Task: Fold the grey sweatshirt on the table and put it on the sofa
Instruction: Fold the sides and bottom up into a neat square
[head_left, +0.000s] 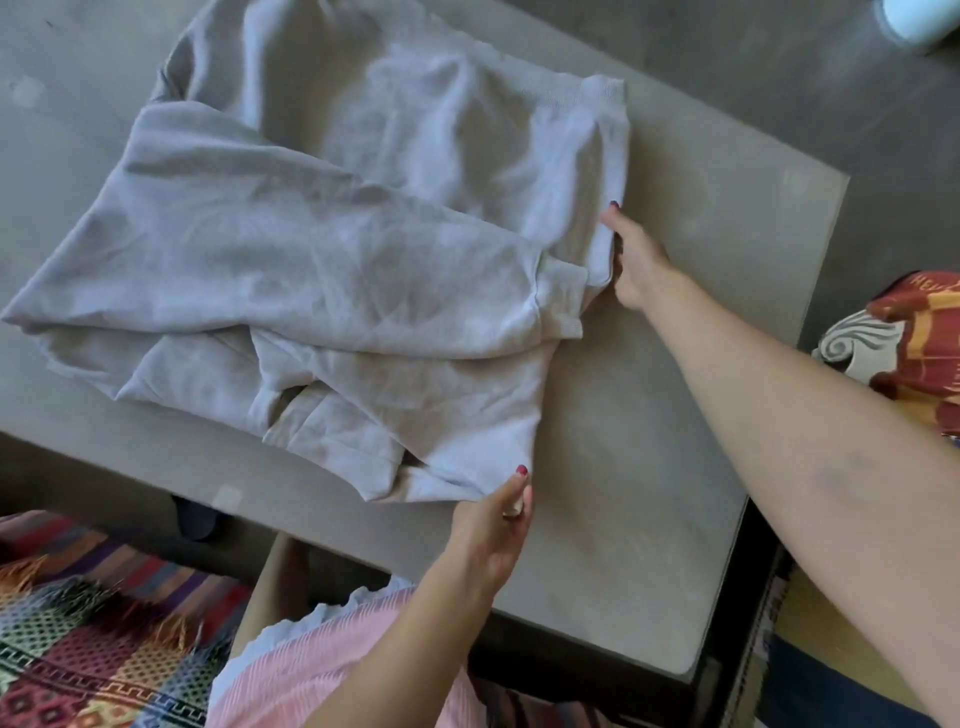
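Observation:
The grey sweatshirt (332, 249) lies spread on the grey table (649, 467), with a sleeve folded across its body and its ribbed hem toward the right. My left hand (493, 525) pinches the near right corner of the garment between thumb and fingers. My right hand (636, 254) grips the right edge farther back, fingers tucked under the cloth. The sofa is not clearly in view.
A patterned, multicoloured rug (93, 634) covers the floor at the lower left. A red and yellow printed cloth (919, 353) sits at the right edge. A pale blue object (914, 18) shows at the top right. Pink clothing (322, 670) is below.

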